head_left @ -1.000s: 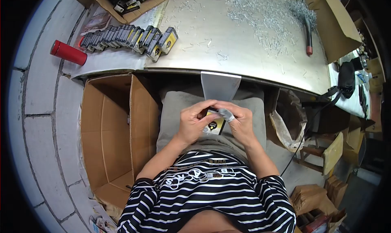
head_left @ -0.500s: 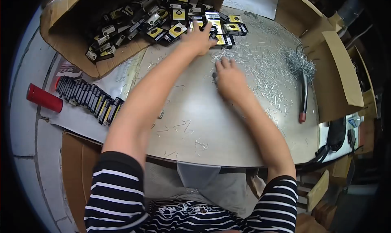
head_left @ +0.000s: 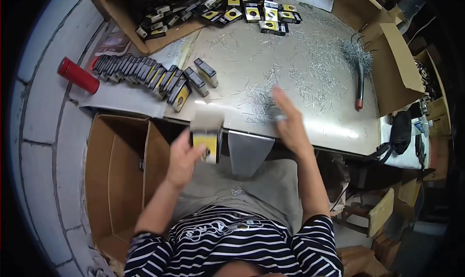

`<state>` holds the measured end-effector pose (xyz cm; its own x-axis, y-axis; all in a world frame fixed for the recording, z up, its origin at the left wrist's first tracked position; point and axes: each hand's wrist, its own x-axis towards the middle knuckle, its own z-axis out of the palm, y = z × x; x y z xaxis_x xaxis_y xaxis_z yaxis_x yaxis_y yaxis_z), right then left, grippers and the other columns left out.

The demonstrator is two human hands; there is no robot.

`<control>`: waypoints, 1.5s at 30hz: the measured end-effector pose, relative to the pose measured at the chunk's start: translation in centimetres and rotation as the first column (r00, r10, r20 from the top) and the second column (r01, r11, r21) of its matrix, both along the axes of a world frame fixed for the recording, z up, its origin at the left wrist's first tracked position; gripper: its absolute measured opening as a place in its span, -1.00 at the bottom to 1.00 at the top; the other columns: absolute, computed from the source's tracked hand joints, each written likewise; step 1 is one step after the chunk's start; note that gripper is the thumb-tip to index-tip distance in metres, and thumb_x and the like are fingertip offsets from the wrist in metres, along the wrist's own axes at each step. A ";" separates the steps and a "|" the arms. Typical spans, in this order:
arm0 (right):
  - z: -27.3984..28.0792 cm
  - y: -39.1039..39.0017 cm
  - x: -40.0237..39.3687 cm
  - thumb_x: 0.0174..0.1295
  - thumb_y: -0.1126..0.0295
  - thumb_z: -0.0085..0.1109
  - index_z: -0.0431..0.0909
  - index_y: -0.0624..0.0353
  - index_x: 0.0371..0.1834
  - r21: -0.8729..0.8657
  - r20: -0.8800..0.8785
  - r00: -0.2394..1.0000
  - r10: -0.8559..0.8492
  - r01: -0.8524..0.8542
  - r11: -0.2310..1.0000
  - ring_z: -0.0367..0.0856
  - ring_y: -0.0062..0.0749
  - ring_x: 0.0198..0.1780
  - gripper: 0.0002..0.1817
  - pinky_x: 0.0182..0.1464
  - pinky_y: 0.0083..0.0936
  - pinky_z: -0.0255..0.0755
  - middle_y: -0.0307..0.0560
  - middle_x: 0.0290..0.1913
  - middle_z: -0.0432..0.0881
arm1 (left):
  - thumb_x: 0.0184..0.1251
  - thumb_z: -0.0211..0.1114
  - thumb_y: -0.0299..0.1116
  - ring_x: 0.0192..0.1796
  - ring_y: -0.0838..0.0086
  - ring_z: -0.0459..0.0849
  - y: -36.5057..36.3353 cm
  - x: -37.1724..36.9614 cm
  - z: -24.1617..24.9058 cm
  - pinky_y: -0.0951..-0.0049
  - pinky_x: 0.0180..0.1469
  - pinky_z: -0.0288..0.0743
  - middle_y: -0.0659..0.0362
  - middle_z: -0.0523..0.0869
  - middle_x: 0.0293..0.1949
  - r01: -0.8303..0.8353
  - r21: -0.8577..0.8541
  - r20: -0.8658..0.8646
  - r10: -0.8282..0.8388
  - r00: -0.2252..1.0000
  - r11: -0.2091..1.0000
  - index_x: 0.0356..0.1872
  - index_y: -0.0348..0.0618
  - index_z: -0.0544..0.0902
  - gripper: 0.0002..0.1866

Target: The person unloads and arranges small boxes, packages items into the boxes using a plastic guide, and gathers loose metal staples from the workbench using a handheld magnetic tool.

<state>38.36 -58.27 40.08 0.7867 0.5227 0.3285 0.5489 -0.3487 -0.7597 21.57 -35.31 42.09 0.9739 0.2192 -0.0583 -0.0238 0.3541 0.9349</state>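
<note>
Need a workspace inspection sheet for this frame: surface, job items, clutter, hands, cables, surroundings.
Surface: metal table, strewn with loose staples.
Job's things: small yellow-and-black box in the left hand; row of like boxes at the table's left edge.
Clutter: red cylinder; red-tipped tool; carton of boxes at the far end.
Hands: left holds the box; right hand blurred over the staples, fingers open.
Cables: black cable at the right.
Surroundings: open cardboard carton on the tiled floor, left.

A row of small black-and-yellow packets (head_left: 145, 76) stands left on the grey metal table (head_left: 271, 54), open brown cardboard box (head_left: 116, 175) below it, lower left of the frame
</note>
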 end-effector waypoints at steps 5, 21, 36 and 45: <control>-0.6 0.3 -3.2 0.08 0.63 0.04 0.31 0.03 0.39 -0.104 0.043 0.976 -0.214 0.218 0.970 0.14 -0.05 0.48 -0.30 0.46 -0.35 0.06 0.13 0.47 0.17 | 0.08 0.18 -0.67 -0.06 0.43 0.60 -1.3 -8.5 -16.3 0.47 0.07 0.45 0.11 0.63 -0.10 0.200 0.227 -0.379 -0.102 0.920 0.953 0.02 -0.34 0.47 -0.60; -1.8 2.9 -7.0 -0.07 0.62 0.02 0.47 0.18 0.18 -0.257 0.203 0.977 -0.066 0.118 0.959 0.27 -0.03 0.38 -0.40 0.35 -0.27 0.26 -0.03 0.31 0.42 | 0.20 0.30 -0.45 -0.15 0.50 0.68 -7.4 -5.8 -16.2 0.47 -0.13 0.57 0.17 0.70 -0.10 0.176 -0.418 -0.367 -0.343 0.865 0.891 0.04 -0.26 0.55 -0.63; -6.8 -0.2 -18.8 -0.18 0.79 -0.12 0.50 0.26 0.11 -0.133 -0.149 0.989 0.021 -0.041 0.990 0.49 0.07 0.20 -0.36 0.24 -0.25 0.37 0.20 0.11 0.55 | 0.08 0.32 -0.64 -0.07 0.56 0.64 -6.5 -6.6 -16.5 0.57 -0.03 0.52 0.20 0.66 -0.05 0.250 -0.515 -0.225 -0.410 0.884 0.820 0.14 -0.24 0.51 -0.48; -4.7 -1.3 -17.9 0.00 0.62 0.04 0.57 0.24 0.02 -0.136 -0.312 0.950 -0.029 -0.015 0.991 0.64 0.06 -0.09 -0.57 0.00 -0.23 0.49 0.18 -0.12 0.65 | 0.14 0.34 -0.60 -0.19 0.61 0.63 -6.1 -8.7 -16.9 0.60 -0.13 0.51 0.23 0.71 -0.18 0.377 -0.273 -0.390 -0.460 0.798 0.885 0.00 -0.27 0.62 -0.65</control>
